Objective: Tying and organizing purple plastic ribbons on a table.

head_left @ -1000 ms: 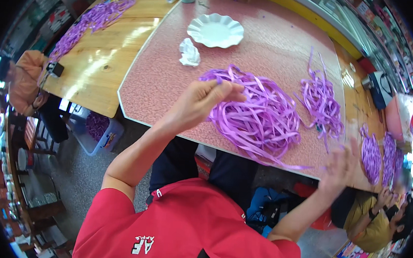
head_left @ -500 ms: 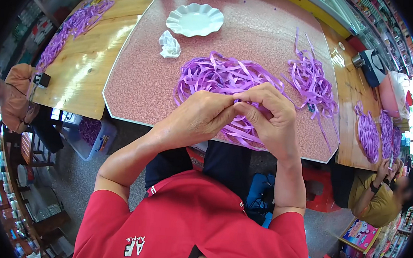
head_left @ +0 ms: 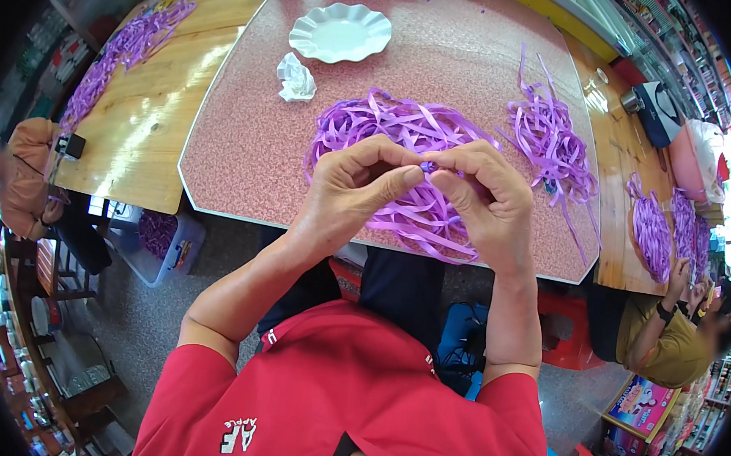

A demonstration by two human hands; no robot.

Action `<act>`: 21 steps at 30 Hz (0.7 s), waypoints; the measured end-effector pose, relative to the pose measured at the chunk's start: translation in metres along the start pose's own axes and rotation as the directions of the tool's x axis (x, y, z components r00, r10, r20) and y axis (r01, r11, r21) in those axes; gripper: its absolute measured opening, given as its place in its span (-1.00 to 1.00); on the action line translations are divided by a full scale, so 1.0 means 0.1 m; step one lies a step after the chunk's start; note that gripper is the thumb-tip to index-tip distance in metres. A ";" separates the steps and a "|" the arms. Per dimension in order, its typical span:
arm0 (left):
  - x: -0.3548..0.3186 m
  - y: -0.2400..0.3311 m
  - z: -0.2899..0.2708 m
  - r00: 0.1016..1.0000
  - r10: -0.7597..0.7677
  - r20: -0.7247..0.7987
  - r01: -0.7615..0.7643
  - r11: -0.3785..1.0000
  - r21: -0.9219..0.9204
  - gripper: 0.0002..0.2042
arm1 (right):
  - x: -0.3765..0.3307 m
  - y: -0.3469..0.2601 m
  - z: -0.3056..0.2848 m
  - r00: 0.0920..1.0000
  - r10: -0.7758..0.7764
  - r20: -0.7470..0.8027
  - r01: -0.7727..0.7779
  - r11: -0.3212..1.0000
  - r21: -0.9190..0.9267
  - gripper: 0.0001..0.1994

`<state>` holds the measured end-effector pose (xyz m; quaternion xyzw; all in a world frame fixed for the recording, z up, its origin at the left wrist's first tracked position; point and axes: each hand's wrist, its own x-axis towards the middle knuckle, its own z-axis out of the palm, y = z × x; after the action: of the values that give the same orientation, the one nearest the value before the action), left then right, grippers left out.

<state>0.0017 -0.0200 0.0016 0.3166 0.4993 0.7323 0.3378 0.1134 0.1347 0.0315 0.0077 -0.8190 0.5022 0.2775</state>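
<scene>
Okay so the left hand [head_left: 336, 194] and right hand [head_left: 501, 202] meet mid-frame, thumbs and index fingers pinching a small purple piece [head_left: 427, 167] right between their fingertips. The big purple ribbon pile [head_left: 417, 218] sits just beyond and below them, lower-middle of the pink tabletop [head_left: 236, 143].

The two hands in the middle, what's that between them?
The head view shows a small purple piece between the fingertips of the left hand and right hand. It's too small to tell its shape.
</scene>
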 end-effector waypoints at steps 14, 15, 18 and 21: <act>0.03 -0.02 0.08 1.000 0.000 -0.006 -0.001 0.997 -0.083 -0.88 | -0.07 0.04 -0.04 0.999 0.012 -0.035 -0.012 1.000 -0.021 -0.76; 0.03 -0.03 0.08 1.000 -0.015 -0.020 0.014 0.997 -0.070 -0.88 | -0.07 0.05 -0.02 0.998 -0.015 -0.060 0.015 1.000 -0.004 -0.76; 0.04 -0.02 0.10 0.999 -0.049 -0.011 0.048 0.994 -0.102 -0.90 | -0.10 0.06 0.00 0.999 -0.007 -0.045 0.007 1.000 -0.004 -0.73; 0.04 -0.03 0.10 0.999 -0.051 -0.019 0.049 0.994 -0.095 -0.90 | -0.13 0.07 0.01 0.998 0.033 -0.045 -0.032 0.999 0.026 -0.72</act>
<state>0.0085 -0.0107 0.0022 0.2800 0.4756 0.7496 0.3654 0.1215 0.1337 0.0198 -0.0133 -0.8061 0.5170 0.2878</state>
